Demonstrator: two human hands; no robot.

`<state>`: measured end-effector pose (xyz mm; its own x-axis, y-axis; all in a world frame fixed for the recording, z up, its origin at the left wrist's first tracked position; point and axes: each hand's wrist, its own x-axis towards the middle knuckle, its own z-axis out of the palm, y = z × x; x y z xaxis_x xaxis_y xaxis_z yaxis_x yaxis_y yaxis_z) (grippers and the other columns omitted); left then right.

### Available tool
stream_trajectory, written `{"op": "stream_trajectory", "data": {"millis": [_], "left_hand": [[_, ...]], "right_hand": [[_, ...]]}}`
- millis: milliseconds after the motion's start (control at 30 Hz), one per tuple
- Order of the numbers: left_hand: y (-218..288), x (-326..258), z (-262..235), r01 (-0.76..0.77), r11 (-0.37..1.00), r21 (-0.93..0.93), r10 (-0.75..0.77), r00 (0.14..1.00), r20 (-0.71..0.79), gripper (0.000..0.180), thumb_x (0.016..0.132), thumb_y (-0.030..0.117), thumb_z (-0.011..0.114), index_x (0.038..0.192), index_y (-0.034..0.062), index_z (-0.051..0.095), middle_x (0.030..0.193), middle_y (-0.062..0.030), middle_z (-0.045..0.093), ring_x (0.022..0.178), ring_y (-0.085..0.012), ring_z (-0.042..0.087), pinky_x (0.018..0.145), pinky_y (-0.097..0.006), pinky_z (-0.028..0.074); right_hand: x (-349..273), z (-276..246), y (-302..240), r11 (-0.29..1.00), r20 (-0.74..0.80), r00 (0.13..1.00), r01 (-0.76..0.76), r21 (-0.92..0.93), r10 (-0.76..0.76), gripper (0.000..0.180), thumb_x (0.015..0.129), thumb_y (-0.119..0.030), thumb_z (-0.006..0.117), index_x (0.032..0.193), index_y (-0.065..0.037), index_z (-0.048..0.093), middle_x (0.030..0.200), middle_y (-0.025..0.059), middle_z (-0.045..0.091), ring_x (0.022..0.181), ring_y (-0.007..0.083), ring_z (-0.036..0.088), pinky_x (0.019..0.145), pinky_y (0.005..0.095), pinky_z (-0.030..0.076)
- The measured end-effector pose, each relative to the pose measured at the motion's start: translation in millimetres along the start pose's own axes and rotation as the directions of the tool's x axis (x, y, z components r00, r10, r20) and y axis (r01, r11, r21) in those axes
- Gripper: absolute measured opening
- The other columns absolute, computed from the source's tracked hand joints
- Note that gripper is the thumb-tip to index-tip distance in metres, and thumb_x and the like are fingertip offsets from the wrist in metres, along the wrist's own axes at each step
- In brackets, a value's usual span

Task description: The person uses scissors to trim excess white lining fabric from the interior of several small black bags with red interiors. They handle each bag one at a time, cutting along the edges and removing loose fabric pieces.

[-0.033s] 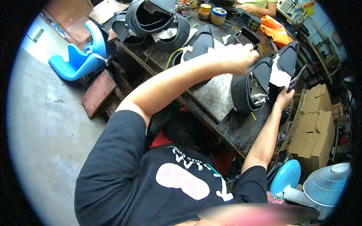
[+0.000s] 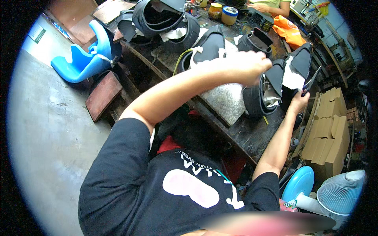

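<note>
My left hand (image 2: pixel 255 70) is closed above a black, stitched, round-sided piece (image 2: pixel 258 96), its fingers curled. Whatever they hold, if anything, is hidden. White cloth shows inside that piece. At the bench's right edge my right hand (image 2: pixel 301 101) is wrapped round a pair of scissors (image 2: pixel 310 83), their blades pointing up and away. Close beside the scissors stands another black piece (image 2: pixel 301 63) with a white panel (image 2: pixel 293 76). Behind my left hand is a smaller black piece (image 2: pixel 254 42); a similar one (image 2: pixel 212 45) lies partly behind my left forearm.
A dark workbench (image 2: pixel 252 135) bears a pale speckled slab (image 2: pixel 224 103) and more black pieces (image 2: pixel 157 17). Jars (image 2: pixel 228 16) and an orange bag (image 2: pixel 289 31) lie farther back, near another person's arm (image 2: pixel 260 8). Cardboard boxes (image 2: pixel 325 137) and a fan (image 2: pixel 341 194) stand right, a blue chair (image 2: pixel 84 59) left.
My left hand has shifted slightly down and uncovers more of the small black piece behind it. In my right hand the scissors have turned a little and show more of their blades.
</note>
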<state>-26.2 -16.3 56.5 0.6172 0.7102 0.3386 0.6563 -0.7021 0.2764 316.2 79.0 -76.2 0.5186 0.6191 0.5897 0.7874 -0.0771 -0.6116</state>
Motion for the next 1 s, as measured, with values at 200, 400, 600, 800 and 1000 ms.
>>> {"op": "stream_trajectory", "data": {"millis": [200,400,600,800,1000], "left_hand": [[52.5,-109.2,-2.6,-0.162,0.982,-0.095,0.160,0.987,-0.027,0.046,0.074,0.012,0.074,0.115,0.0074,0.056,0.133,-0.0189,0.048,0.129,-0.0389,0.043,0.105,-0.046,0.041],[21.2,-157.2,-7.2,0.306,0.938,0.164,-0.147,0.778,-0.611,0.038,0.070,0.022,0.077,0.102,0.0077,0.062,0.130,-0.0182,0.048,0.129,-0.0445,0.038,0.109,-0.054,0.029],[29.4,-149.3,13.2,0.377,0.924,0.064,-0.318,0.850,-0.419,0.039,0.070,0.035,0.079,0.094,0.0068,0.066,0.119,-0.0175,0.055,0.109,-0.0376,0.050,0.096,-0.044,0.044],[38.4,-132.7,20.2,0.223,0.965,-0.135,-0.260,0.789,-0.557,0.016,0.082,0.018,0.068,0.093,0.0070,0.062,0.099,-0.0132,0.060,0.092,-0.0325,0.058,0.077,-0.039,0.051],[-22.8,-103.5,3.9,0.316,0.948,0.041,-0.249,0.814,-0.525,0.057,0.078,0.041,0.073,0.122,0.0063,0.062,0.121,-0.0162,0.060,0.106,-0.0353,0.057,0.095,-0.043,0.046]], "right_hand": [[3.1,-74.0,-54.0,0.675,0.097,0.995,-0.060,0.735,-0.018,0.048,0.098,-0.035,0.054,0.109,0.012,0.059,0.103,0.0226,0.067,0.097,0.0340,0.068,0.088,0.0417,0.055],[-79.0,-167.7,-102.2,0.388,0.444,0.802,-0.291,0.875,-0.399,0.064,0.095,-0.057,0.045,0.122,0.002,0.053,0.106,0.0189,0.067,0.097,0.0306,0.067,0.096,0.0433,0.046],[-167.6,-187.8,-146.7,0.296,0.698,0.426,-0.687,0.664,-0.575,0.068,0.091,-0.069,0.042,0.115,-0.005,0.051,0.091,0.0153,0.064,0.084,0.0252,0.064,0.085,0.0390,0.049],[-178.6,-154.6,-168.6,0.473,0.678,0.598,-0.492,0.731,-0.427,0.036,0.098,-0.033,0.054,0.112,0.000,0.050,0.092,0.0112,0.064,0.083,0.0179,0.064,0.078,0.0305,0.050],[-161.7,-128.9,-183.3,0.807,0.716,0.663,-0.290,0.515,-0.218,0.034,0.084,-0.027,0.076,0.095,-0.002,0.054,0.076,0.0007,0.058,0.068,0.0089,0.056,0.062,0.0248,0.047]]}}
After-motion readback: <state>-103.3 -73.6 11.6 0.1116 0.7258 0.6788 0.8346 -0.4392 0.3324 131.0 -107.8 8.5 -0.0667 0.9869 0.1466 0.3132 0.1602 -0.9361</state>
